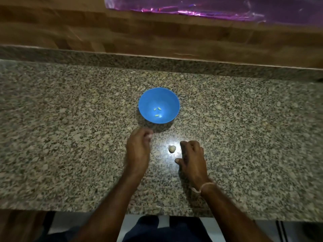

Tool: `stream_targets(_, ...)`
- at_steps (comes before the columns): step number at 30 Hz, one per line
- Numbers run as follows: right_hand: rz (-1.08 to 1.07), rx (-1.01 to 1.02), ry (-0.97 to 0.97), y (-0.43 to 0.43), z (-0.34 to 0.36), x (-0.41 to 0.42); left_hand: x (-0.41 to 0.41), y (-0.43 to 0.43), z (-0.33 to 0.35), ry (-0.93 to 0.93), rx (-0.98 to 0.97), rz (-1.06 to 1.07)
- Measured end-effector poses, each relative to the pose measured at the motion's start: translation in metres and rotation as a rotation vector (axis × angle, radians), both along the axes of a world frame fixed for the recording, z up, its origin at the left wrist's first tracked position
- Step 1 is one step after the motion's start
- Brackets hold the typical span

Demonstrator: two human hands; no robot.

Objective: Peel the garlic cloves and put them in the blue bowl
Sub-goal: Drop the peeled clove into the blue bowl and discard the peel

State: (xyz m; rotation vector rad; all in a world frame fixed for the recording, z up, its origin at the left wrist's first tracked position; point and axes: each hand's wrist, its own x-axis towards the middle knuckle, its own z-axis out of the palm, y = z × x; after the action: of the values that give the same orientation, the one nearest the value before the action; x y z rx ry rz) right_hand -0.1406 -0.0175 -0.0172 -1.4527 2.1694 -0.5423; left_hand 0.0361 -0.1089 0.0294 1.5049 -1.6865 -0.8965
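On the counter (70, 119), the blue bowl (168, 102) holds four peeled cloves (159, 108). A garlic piece (172, 148) lies just beside the right hand (192, 158), its fingers loose and empty. The left hand (138, 149) has curled fingers; I cannot tell if they hold something

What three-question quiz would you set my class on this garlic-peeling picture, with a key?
1. How many peeled cloves lie in the blue bowl?
2. True or false: the garlic piece on the counter lies between the left hand and the right hand.
3. Which wrist bears a string band? A left; B right; C neither.
Key: 1 four; 2 true; 3 B.
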Motion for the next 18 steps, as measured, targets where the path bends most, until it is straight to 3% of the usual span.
stream_targets(3, -0.019, 0.005, -0.019, 0.0, -0.001, 0.001, -0.023, -0.042, 0.025, 0.029, -0.063, -0.007)
stream_targets(8, -0.003, -0.002, -0.062, -0.002, -0.004, -0.005, -0.05, -0.085, 0.019, -0.085, -0.017, -0.004)
stream_targets(10, 0.016, -0.025, -0.11, -0.003, -0.007, -0.012, -0.051, -0.086, 0.018, -0.136, 0.0, 0.014)
stream_targets(14, 0.051, -0.159, -0.271, -0.008, -0.009, -0.014, -0.046, -0.042, 0.014, -0.174, -0.179, 0.024)
stream_targets(18, 0.167, -0.198, -0.227, -0.02, -0.007, -0.01, -0.05, 0.026, -0.025, -0.112, 0.066, -0.001)
